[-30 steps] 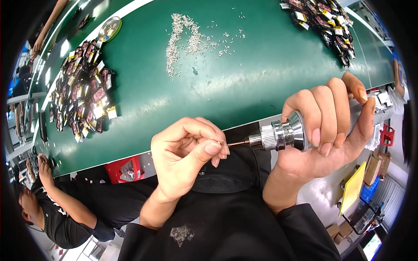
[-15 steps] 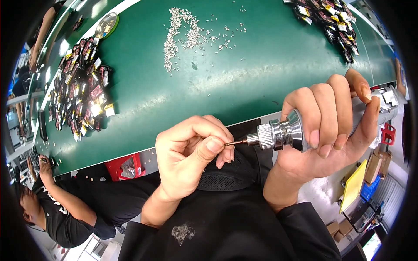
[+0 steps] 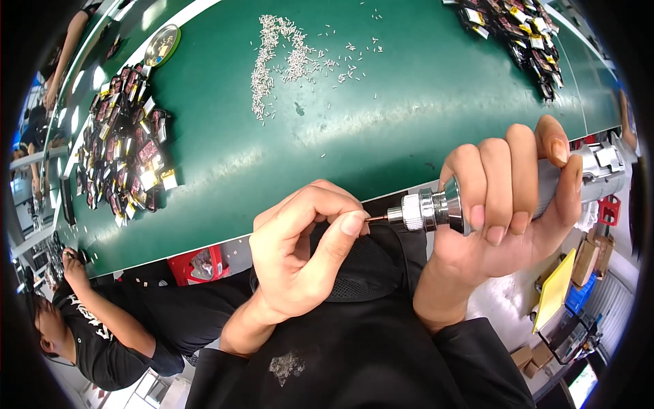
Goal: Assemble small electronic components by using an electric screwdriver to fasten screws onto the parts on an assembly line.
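Seen from above, looking down at two bare hands working just off the near edge of a long green table (image 3: 381,136).

Right hand (image 3: 507,204) wrapped firmly around a silver handheld driver tool (image 3: 436,210), fingers curled over the barrel, knurled metal collar showing just left of the fingers. Thin bit (image 3: 377,218) pointing left from the collar, level.

Left hand (image 3: 306,252) closed in a pinch right at the tip of the bit, thumb pressed against bent forefinger. Whatever sits between those fingertips too small and too hidden to make out; probably one of the tiny parts from the table, though not certain. Tip of the bit touching or just meeting the pinch.

Farther in on the table, toward its far edge and near the middle, a loose scatter of tiny silver pins (image 3: 286,61), plenty lying there. By the left edge, a heap of small dark packaged parts (image 3: 126,157) with yellow and pink labels; another such heap (image 3: 521,34) at the far right corner. A round green-rimmed tin (image 3: 162,44) at the far left.

Judging from that: one piece being fitted at the tool tip now, not visibly seated, and a large share of pins on the table yet to be handled. No finished pile clearly told apart.

At lower left, another person in a black shirt (image 3: 102,341), seated beside.
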Tool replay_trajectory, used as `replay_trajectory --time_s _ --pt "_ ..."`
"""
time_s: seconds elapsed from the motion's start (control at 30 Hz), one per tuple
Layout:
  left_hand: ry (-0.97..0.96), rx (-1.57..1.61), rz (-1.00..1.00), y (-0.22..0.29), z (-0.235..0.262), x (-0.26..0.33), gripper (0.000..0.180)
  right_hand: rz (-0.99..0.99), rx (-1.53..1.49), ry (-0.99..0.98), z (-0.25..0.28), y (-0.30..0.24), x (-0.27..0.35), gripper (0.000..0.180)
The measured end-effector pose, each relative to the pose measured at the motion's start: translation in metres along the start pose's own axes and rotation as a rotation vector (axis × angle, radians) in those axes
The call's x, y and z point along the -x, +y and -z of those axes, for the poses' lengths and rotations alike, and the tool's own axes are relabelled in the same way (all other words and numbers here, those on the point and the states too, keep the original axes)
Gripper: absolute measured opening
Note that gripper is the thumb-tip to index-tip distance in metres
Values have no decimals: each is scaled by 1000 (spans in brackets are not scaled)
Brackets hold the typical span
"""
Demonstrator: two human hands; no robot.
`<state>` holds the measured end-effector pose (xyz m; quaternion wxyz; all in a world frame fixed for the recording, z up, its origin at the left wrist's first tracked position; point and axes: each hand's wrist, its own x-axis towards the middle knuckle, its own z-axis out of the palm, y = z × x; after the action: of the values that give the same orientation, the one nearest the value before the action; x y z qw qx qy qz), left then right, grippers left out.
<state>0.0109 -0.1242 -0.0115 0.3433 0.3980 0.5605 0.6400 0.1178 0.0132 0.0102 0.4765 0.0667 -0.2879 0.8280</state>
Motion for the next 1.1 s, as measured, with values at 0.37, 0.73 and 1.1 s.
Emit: replay_trajectory --time_s 0.37,0.73,1.1 --pt "595 -1128 -61 82 229 -107 43 181 11 446 50 -21 4 9" --pt "440 -1593 342 3 383 -235 42 83 6 421 52 -12 0 12" --pt "-29 -1463 -380 36 230 -184 33 -17 -46 378 53 -15 -6 12"
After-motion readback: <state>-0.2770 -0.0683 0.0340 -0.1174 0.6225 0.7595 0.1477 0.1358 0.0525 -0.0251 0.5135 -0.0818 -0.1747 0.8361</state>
